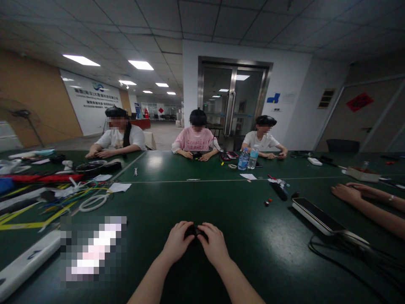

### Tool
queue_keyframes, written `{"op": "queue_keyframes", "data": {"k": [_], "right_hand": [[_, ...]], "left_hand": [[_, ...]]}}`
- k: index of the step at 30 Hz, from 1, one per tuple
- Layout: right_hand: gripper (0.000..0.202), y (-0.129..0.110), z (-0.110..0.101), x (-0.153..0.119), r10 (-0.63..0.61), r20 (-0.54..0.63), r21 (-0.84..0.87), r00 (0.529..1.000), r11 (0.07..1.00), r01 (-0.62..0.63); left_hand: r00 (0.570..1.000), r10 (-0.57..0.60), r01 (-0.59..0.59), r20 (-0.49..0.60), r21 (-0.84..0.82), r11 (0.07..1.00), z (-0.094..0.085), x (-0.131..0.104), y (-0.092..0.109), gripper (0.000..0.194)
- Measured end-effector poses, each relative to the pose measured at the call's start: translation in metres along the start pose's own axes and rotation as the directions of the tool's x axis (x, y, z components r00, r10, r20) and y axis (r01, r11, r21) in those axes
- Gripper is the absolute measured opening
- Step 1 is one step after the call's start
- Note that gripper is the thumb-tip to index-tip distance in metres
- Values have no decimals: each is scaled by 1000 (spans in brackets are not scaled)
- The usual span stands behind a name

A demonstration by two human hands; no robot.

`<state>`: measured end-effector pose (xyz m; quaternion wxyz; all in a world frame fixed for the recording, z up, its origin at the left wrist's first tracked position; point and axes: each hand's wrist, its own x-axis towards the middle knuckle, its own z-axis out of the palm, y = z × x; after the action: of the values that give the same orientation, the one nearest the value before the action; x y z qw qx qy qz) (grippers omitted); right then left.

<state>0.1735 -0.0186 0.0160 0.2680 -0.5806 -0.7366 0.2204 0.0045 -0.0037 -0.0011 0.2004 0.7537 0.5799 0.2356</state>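
Black object (193, 230), one, between left hand (177, 240) and right hand (215, 242)

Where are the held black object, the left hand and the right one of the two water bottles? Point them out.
Black object (193, 230): head view, its exposed middle.
Left hand (177, 240): head view, back of the hand.
Right water bottle (253, 155): head view, its label.

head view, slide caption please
Left hand and right hand hold a black object at a green table.

Green table (247, 202): bottles (243, 160), papers (119, 187), white bar (31, 262).
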Motion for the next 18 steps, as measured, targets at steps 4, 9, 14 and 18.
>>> {"op": "queue_keyframes", "data": {"k": [4, 9, 14, 18], "right_hand": [[33, -2, -2, -1, -1, 1, 7, 1000, 1000, 1], [26, -3, -3, -2, 5, 12, 22, 1000, 1000, -6], [26, -3, -5, -2, 11, 26, 28, 1000, 1000, -12], [25, -5, -5, -2, 21, 21, 32, 1000, 999, -22]], "left_hand": [[1000, 1, -1, 12, -9, 1000, -2, -1, 0, 39], [1000, 13, -13, 27, -2, 1000, -6, -3, 4, 38], [999, 1, -2, 42, 14, 1000, -7, -3, 6, 37], [999, -1, 0, 37, 8, 1000, -6, -4, 4, 39]]}}
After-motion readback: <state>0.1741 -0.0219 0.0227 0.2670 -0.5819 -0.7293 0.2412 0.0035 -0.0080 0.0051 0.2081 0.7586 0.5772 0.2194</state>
